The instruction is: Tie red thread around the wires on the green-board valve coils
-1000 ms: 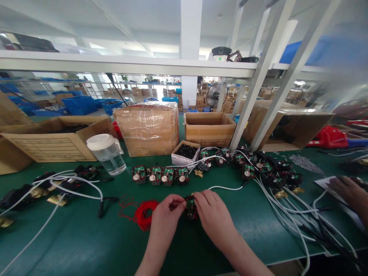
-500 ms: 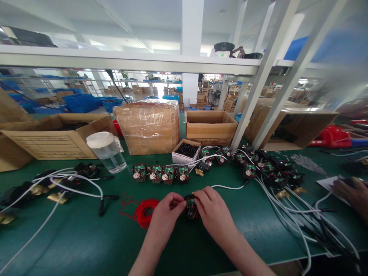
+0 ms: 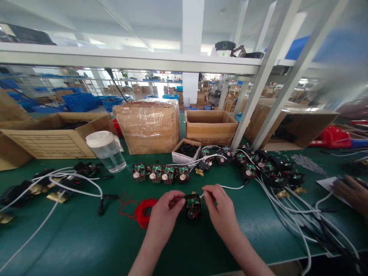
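A small black valve unit (image 3: pixel 193 206) with a green circuit board and a brass fitting sits on the green table (image 3: pixel 71 241) between my hands. My left hand (image 3: pixel 166 214) is closed, fingertips pinched at the unit's left side, near a coil of red wire (image 3: pixel 143 212). My right hand (image 3: pixel 220 209) is closed in a pinch on the white cable (image 3: pixel 230 187) just right of the unit. A row of similar units (image 3: pixel 161 173) lies just beyond my hands.
A clear jug with a white lid (image 3: pixel 105 151), a wrapped carton (image 3: pixel 148 125), open cardboard boxes (image 3: pixel 211 127) and a small box of black parts (image 3: pixel 186 151) stand behind. Piles of units with white cables (image 3: pixel 270 172) lie right and left. Another person's hand (image 3: pixel 349 191) rests at right.
My right hand has moved off the unit to the right and now pinches the white cable; the unit's board is now uncovered. My left hand stays at the unit's left.
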A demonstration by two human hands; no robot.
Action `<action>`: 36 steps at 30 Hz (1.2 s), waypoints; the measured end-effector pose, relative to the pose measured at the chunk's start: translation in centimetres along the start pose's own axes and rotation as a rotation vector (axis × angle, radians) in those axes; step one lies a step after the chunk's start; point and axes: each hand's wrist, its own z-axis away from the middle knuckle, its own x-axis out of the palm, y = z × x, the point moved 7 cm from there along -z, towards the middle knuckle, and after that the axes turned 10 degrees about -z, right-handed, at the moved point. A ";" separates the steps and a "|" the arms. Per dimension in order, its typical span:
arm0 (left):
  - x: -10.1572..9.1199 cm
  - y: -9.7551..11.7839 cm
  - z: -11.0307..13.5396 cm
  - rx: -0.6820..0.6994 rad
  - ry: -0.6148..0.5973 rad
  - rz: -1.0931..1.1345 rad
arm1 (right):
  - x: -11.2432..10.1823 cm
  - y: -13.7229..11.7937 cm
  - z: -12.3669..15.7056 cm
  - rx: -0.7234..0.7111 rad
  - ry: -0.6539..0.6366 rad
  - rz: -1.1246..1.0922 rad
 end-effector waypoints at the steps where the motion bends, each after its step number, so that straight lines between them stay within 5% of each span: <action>1: -0.2 0.4 -0.1 0.027 0.007 -0.039 | -0.5 0.2 0.1 0.019 0.022 -0.007; 7: -0.8 2.5 -0.5 0.123 -0.015 -0.230 | 0.1 1.1 1.3 0.164 -0.110 -0.004; 13: -0.7 3.9 -0.8 0.157 -0.033 -0.317 | 0.9 1.0 1.1 0.184 -0.089 0.048; 29: -0.7 4.2 -0.9 0.215 -0.053 -0.366 | 1.8 -1.4 1.8 -0.279 -0.060 0.160; 36: -0.4 4.4 -0.9 0.256 -0.072 -0.339 | 1.8 -0.9 1.5 -0.140 -0.097 0.190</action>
